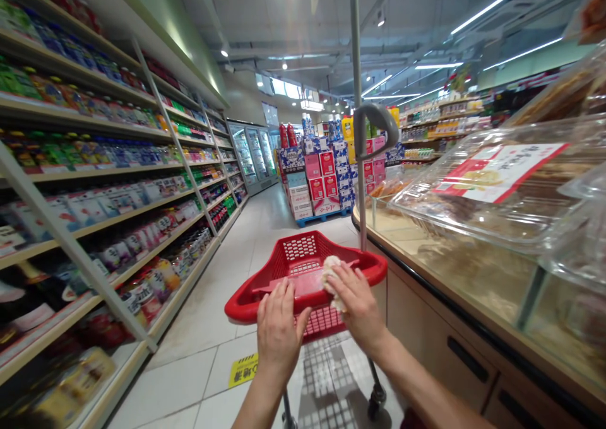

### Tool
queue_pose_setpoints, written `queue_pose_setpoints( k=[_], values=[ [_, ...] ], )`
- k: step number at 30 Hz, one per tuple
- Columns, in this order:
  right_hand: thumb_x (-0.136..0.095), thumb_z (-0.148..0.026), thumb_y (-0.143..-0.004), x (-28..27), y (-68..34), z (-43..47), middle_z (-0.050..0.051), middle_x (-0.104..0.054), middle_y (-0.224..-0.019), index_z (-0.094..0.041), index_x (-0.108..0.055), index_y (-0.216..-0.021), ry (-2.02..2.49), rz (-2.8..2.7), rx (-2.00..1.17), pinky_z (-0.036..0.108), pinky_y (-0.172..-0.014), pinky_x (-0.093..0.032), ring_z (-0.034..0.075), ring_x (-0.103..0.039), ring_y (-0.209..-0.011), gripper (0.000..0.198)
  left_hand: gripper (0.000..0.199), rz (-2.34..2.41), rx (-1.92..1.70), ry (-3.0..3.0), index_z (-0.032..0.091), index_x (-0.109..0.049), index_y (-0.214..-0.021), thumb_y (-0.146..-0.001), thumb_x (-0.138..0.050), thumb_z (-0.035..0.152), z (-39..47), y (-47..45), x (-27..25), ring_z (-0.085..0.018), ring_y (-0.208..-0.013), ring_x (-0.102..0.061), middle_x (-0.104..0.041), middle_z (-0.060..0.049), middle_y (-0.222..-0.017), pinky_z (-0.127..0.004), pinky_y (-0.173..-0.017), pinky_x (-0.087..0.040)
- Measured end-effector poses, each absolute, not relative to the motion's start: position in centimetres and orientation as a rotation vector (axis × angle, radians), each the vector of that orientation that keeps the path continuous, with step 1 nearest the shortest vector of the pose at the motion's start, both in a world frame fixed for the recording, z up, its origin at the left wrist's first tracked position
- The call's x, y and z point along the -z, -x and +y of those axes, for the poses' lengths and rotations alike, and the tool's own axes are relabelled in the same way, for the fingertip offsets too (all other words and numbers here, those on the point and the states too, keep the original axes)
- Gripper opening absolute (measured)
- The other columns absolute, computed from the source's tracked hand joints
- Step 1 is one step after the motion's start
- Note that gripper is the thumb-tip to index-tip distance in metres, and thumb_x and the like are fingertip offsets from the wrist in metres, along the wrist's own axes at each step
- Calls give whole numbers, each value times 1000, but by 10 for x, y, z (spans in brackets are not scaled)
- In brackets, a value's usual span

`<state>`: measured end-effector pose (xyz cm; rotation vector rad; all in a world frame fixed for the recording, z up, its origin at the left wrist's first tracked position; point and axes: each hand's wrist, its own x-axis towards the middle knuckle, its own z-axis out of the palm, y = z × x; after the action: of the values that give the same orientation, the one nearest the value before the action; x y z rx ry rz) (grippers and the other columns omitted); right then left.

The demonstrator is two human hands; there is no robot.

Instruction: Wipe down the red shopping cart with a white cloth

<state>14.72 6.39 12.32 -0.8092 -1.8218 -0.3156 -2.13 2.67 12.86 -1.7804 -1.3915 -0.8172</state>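
A red plastic shopping cart (pixel 303 252) stands in the middle of the aisle, its handle (pixel 237 306) curving toward me. My left hand (pixel 279 318) lies over the left part of the handle with fingers stretched out and thumb apart. Under the fingers of my right hand (pixel 353 293) is a crumpled white cloth (pixel 330 271), pressed on the handle's right part. Between the hands runs a pink panel (pixel 303 284) along the child-seat side of the cart. A grey pole (pixel 360 195) with a looped grip (pixel 374 129) rises at the cart's right side.
Drink shelves (pixel 118 227) line the left side. On the right, a display counter (pixel 426 265) carries clear plastic food boxes (pixel 497 176). Stacked cartons (pixel 322 176) stand on a blue pallet ahead, with glass-door fridges (pixel 253 154) beyond. A yellow sticker (pixel 243 370) marks the tiled floor.
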Motion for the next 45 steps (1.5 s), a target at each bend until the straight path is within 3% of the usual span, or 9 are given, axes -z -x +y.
queue_pose_setpoints(
  k=[6,11,14,17,21,25,32,37,45],
  values=[
    [-37,-2,-75,-125,-142,64,7,-52,-120,-18,-51,-113,749,-1866,323,44,-98,-28,20,-33,-121,44,42,-1403,840,1757,11,-44,-114,-78,-45,32,28,20,-127,-23,-105,-49,-54,-15,-114,-40,-91,-32],
    [-44,-7,-67,-135,-123,55,11,-45,-126,-13,-34,-127,829,-1959,218,51,-98,-22,25,-28,-123,61,45,-1419,840,1788,12,-42,-117,-78,-46,34,29,21,-127,-24,-106,-48,-53,-15,-116,-41,-91,-31],
    [-45,-9,-69,-132,-142,66,9,-40,-130,-18,-40,-124,839,-2007,216,49,-98,-23,23,-25,-125,55,45,-1418,863,1790,13,-42,-117,-77,-47,35,30,22,-127,-24,-106,-49,-54,-15,-115,-41,-91,-32],
    [-41,-8,-73,-123,-171,82,7,-45,-126,-22,-47,-117,857,-1950,230,45,-97,-28,20,-34,-121,47,44,-1425,887,1790,13,-43,-116,-77,-47,35,29,21,-126,-24,-106,-49,-54,-14,-115,-41,-91,-32],
    [-37,-7,-73,-119,-173,79,12,-45,-125,-17,-46,-118,973,-1776,206,50,-95,-29,23,-34,-120,47,43,-1449,913,1800,12,-44,-115,-77,-47,33,29,18,-125,-24,-107,-47,-53,-14,-116,-41,-92,-31],
    [-38,-6,-72,-120,-140,57,8,-44,-127,-17,-48,-116,750,-1972,173,46,-98,-30,21,-25,-125,47,42,-1448,881,1809,13,-43,-116,-78,-45,30,28,19,-126,-24,-107,-47,-52,-14,-117,-41,-92,-31],
    [-36,-5,-70,-119,-158,71,9,-45,-125,-19,-48,-117,935,-1736,176,51,-97,-26,22,-31,-122,51,45,-1439,851,1811,13,-42,-117,-77,-46,33,27,25,-127,-24,-107,-48,-52,-14,-117,-42,-92,-32],
    [-38,-5,-70,-124,-127,54,9,-47,-124,-16,-51,-114,715,-1956,186,46,-98,-29,21,-26,-125,47,42,-1475,833,1819,13,-41,-118,-77,-43,25,28,22,-126,-24,-108,-47,-51,-14,-118,-42,-92,-32],
    [-35,-8,-71,-115,-173,77,11,-44,-127,-17,-48,-116,897,-1834,227,48,-98,-25,21,-33,-121,48,54,-1511,734,1886,10,-37,-121,-76,-45,40,20,49,-137,-25,-113,-42,-45,-16,-124,-45,-95,-27]
  ],
)
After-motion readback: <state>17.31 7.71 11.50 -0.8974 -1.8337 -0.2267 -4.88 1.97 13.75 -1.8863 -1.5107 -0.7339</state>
